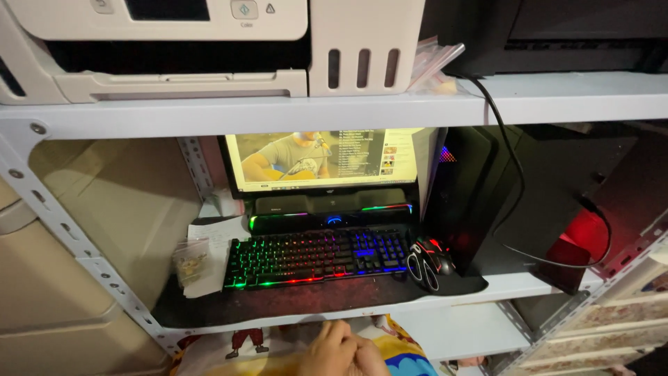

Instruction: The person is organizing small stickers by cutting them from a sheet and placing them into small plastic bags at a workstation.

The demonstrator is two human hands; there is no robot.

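Hands clasped together low at frame bottom, gripping nothing, over printed cloth. Keyboard just above/ahead on shelf; scissors + mouse up-right. Judgement: unclasp before reaching up.

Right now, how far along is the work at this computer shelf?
Done: the monitor shows a picture and the keyboard is lit. In hand: only both hands, pressed together over the colourful cloth below the shelf. Left: keyboard, mouse and scissors lie untouched.

Shelf w/ mat: keyboard, mouse, prob. scissors.
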